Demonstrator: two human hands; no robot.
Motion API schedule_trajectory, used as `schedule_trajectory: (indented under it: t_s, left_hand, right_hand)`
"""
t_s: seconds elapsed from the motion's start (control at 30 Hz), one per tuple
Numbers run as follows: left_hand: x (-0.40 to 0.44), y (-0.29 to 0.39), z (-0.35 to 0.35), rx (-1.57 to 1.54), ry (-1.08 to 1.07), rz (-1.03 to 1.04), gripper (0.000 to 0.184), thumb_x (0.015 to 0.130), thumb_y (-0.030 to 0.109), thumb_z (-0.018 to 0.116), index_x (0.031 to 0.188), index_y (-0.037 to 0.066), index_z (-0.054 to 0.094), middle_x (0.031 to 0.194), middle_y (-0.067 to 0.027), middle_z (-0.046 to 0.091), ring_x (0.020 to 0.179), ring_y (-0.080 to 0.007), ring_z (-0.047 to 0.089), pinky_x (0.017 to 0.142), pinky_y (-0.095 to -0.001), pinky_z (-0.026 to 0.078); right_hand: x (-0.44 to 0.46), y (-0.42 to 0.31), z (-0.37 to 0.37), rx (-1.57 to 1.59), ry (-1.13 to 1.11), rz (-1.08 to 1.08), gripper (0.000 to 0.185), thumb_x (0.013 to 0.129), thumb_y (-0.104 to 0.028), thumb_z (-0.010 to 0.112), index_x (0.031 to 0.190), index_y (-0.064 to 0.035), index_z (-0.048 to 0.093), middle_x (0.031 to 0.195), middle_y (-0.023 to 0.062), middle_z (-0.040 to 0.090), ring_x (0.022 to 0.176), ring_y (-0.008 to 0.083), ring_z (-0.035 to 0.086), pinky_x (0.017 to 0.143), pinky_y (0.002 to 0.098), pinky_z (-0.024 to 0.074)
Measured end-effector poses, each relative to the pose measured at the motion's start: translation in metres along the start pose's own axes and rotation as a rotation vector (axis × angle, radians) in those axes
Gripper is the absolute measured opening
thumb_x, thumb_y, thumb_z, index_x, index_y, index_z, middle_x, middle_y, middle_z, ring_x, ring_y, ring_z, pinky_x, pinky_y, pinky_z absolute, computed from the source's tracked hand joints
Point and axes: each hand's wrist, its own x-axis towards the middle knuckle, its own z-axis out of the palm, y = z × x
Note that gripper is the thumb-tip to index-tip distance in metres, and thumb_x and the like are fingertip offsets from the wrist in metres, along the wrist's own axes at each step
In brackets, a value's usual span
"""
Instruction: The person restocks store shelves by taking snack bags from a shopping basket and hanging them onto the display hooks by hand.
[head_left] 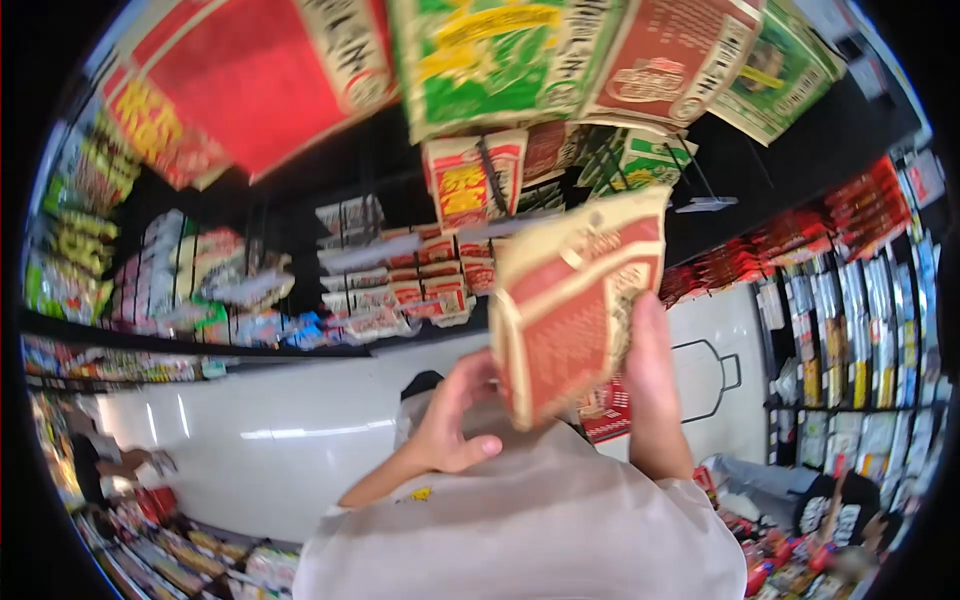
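My right hand (652,375) grips the right edge of a brown and cream snack packet (565,330), which is tilted in front of my chest. Small print covers the packet's brown side. Close to its lower left edge is my left hand (455,420), fingers curved apart and thumb spread. Its fingertips come near the packet's edge; whether they touch it is unclear. Ahead, similar packets hang on hooks, among them a green and yellow packet (495,65), a red packet (265,85) and a brown packet (670,65).
Red packets (850,220) hang along the rack to the right. A black wire handle or frame (722,385) is beside me over the pale floor (300,410), near a red item (608,408). One person (835,505) is at lower right, another (100,465) at far left.
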Motion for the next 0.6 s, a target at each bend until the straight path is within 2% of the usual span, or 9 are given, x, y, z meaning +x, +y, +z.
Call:
schedule_trajectory:
  t_s: [0.03, 0.07, 0.13, 0.17, 0.27, 0.4, 0.43, 0.53, 0.6]
  left_hand:
    - [-0.001, 0.012, 0.002, 0.076, 0.093, -0.04, 0.092, 0.08, 0.042, 0.073, 0.144, 0.0, 0.022, 0.136, -0.0149, 0.039, 0.128, -0.0216, 0.04, 0.101, -0.0389, 0.04]
    - [-0.001, 0.014, 0.0, 0.235, 0.204, 0.023, 0.086, 0.083, 0.032, 0.073, 0.144, 0.0, 0.022, 0.134, -0.0139, 0.043, 0.125, -0.0202, 0.044, 0.101, -0.0366, 0.041]
    - [-0.001, 0.037, -0.002, 0.08, 0.37, -0.234, 0.079, 0.085, 0.017, 0.071, 0.145, 0.001, 0.021, 0.133, -0.0124, 0.047, 0.121, -0.018, 0.048, 0.1, -0.0342, 0.042]
    - [-0.008, 0.037, -0.011, 0.03, 0.388, -0.159, 0.074, 0.086, 0.005, 0.068, 0.145, 0.002, 0.023, 0.133, -0.0114, 0.049, 0.118, -0.0165, 0.051, 0.1, -0.0332, 0.042]
    - [-0.046, 0.037, -0.025, -0.291, 0.5, -0.273, 0.073, 0.086, 0.008, 0.068, 0.145, 0.002, 0.026, 0.135, -0.0116, 0.049, 0.121, -0.0171, 0.05, 0.101, -0.0344, 0.042]
    - [-0.093, 0.023, -0.028, -0.728, 0.626, -0.174, 0.065, 0.092, 0.031, 0.06, 0.143, 0.003, 0.031, 0.135, -0.0129, 0.05, 0.124, -0.0234, 0.05, 0.103, -0.0383, 0.043]
    - [-0.089, 0.024, -0.021, -0.64, 0.682, -0.172, 0.065, 0.096, 0.047, 0.047, 0.143, 0.003, 0.034, 0.136, -0.0157, 0.05, 0.125, -0.0267, 0.051, 0.104, -0.0402, 0.044]
    - [-0.095, 0.04, -0.023, -0.889, 0.831, -0.089, 0.08, 0.093, 0.065, 0.037, 0.141, 0.001, 0.037, 0.142, -0.0207, 0.044, 0.127, -0.032, 0.049, 0.103, -0.045, 0.044]
    - [-0.099, 0.04, -0.026, -0.849, 0.871, -0.042, 0.075, 0.097, 0.063, 0.028, 0.141, 0.003, 0.038, 0.139, -0.0175, 0.048, 0.125, -0.0282, 0.05, 0.103, -0.0431, 0.044]
  right_hand:
    - [-0.002, 0.001, 0.025, -0.063, -0.029, -0.019, 0.053, 0.101, -0.042, 0.044, 0.13, 0.0032, 0.048, 0.121, 0.0096, 0.06, 0.109, 0.015, 0.055, 0.096, 0.0309, 0.0429]
    - [-0.004, 0.003, 0.047, -0.124, -0.064, -0.043, 0.053, 0.102, -0.041, 0.043, 0.13, 0.0031, 0.048, 0.122, 0.0098, 0.059, 0.11, 0.0151, 0.054, 0.097, 0.0309, 0.0419]
    - [-0.011, 0.011, 0.071, -0.135, -0.174, 0.066, 0.054, 0.103, -0.04, 0.041, 0.138, 0.0021, 0.037, 0.132, 0.0104, 0.05, 0.119, 0.0159, 0.045, 0.102, 0.0313, 0.0367]
    - [-0.014, 0.015, 0.076, -0.093, -0.24, 0.107, 0.055, 0.103, -0.039, 0.04, 0.139, 0.0016, 0.033, 0.135, 0.0107, 0.046, 0.122, 0.0157, 0.043, 0.103, 0.0315, 0.0352]
    - [-0.02, 0.024, 0.087, 0.039, -0.529, 0.155, 0.06, 0.103, -0.042, 0.036, 0.145, 0.0005, 0.025, 0.142, 0.0114, 0.039, 0.128, 0.0164, 0.038, 0.107, 0.0327, 0.0314]
    - [-0.031, 0.038, 0.109, 0.193, -0.662, 0.384, 0.068, 0.102, -0.049, 0.029, 0.15, -0.0003, 0.017, 0.149, 0.0118, 0.033, 0.135, 0.0187, 0.034, 0.111, 0.0348, 0.0277]
    - [-0.024, 0.041, 0.107, 0.142, -0.692, 0.414, 0.071, 0.102, -0.051, 0.025, 0.151, -0.0008, 0.014, 0.152, 0.0117, 0.031, 0.137, 0.0202, 0.033, 0.112, 0.0364, 0.0274]
    - [-0.02, 0.058, 0.123, 0.133, -0.67, 0.533, 0.064, 0.104, -0.045, 0.025, 0.149, 0.0002, 0.023, 0.144, 0.0121, 0.04, 0.13, 0.0192, 0.042, 0.108, 0.0341, 0.0331]
    - [-0.016, 0.058, 0.136, 0.096, -0.659, 0.55, 0.06, 0.105, -0.042, 0.026, 0.147, 0.0008, 0.028, 0.139, 0.0123, 0.047, 0.124, 0.0185, 0.047, 0.104, 0.033, 0.0372]
